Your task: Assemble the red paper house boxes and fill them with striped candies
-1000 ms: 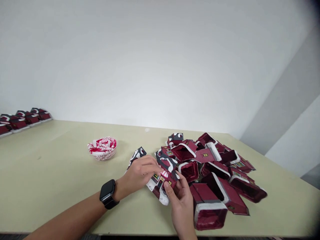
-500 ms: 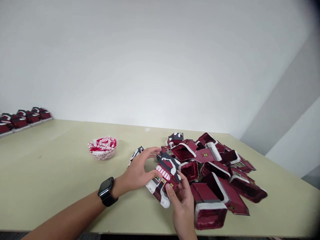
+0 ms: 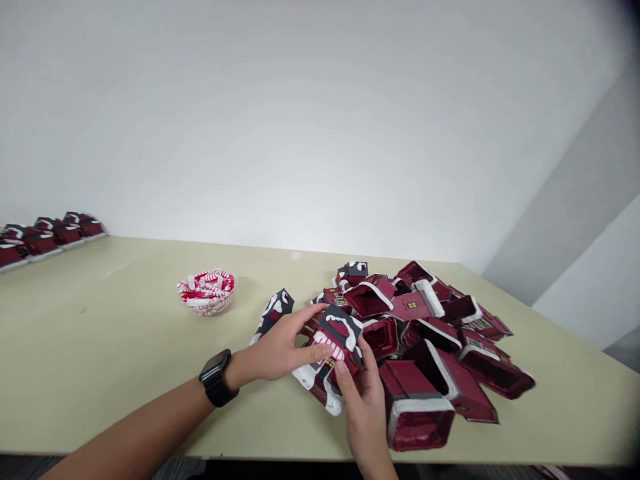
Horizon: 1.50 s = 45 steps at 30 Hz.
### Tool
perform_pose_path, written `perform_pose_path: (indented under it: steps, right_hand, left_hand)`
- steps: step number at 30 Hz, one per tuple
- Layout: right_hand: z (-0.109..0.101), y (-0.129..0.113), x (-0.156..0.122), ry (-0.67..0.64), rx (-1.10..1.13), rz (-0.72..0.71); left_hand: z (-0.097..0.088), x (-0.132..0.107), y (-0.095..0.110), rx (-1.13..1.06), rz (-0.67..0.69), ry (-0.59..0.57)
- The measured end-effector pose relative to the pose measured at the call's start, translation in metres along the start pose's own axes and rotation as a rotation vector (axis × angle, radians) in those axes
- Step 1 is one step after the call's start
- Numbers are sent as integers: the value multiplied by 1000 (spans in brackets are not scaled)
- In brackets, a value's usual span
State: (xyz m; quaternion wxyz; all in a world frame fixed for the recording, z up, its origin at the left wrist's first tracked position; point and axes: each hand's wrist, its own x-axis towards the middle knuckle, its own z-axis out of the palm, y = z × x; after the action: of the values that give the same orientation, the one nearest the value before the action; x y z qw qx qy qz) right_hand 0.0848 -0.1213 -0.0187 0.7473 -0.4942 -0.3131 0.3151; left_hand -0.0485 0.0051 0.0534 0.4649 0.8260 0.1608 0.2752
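Both of my hands are on one small red paper house box (image 3: pixel 334 350) with a dark, snow-patterned roof, held just above the table's near edge. My left hand (image 3: pixel 280 347), with a black watch on its wrist, curls round the box's left side and roof. My right hand (image 3: pixel 364 400) grips its lower right side from below. Right beside it lies a heap of several open red house boxes (image 3: pixel 430 347), their insides showing. Another flattened dark roof piece (image 3: pixel 274 312) lies just behind my left hand.
A small bowl of red and white striped pieces (image 3: pixel 207 292) stands on the pale green table (image 3: pixel 100 360), to the left. A row of finished red houses (image 3: pixel 35 239) lines the far left edge. A white wall rises behind the table.
My hands have turned the box so its roof now faces up and forward. My left hand's fingers have opened from a flat cover to a grip on its side.
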Motion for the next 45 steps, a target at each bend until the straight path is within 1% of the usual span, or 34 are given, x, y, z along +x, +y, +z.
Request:
perform_pose_path:
  steps: [3,7,12,14,17,23,31,34,37,40,45]
  right_hand:
    - [-3,5,3,0,-37,-17]
    - [-3,5,3,0,-76,-44]
    - [-2,3,3,25,-108,-45]
    - [-2,2,3,42,-130,-41]
    - [-2,1,4,44,-177,-55]
    - [-1,-1,4,64,-226,-96]
    - [-4,2,2,83,-253,-77]
    - [-2,1,1,71,-232,-76]
    - [-1,-1,2,55,-209,-75]
    - [0,-2,4,66,-205,-68]
    - [0,-2,7,86,-213,-21]
  left_hand:
    - [0,-1,-1,26,-10,14]
    - [1,-1,2,9,-38,10]
    - [2,0,7,-81,-86,-7]
    - [2,-1,7,-142,-106,-32]
    - [5,-1,3,-215,-126,-60]
    - [10,-3,-6,-224,-116,-40]
    - [9,-5,6,-229,-168,-78]
    - [7,-5,6,-222,-184,-80]
    - [6,-3,1,-182,-171,-45]
    - [7,-1,-5,-153,-141,-29]
    - [13,0,-9,-184,-102,-11]
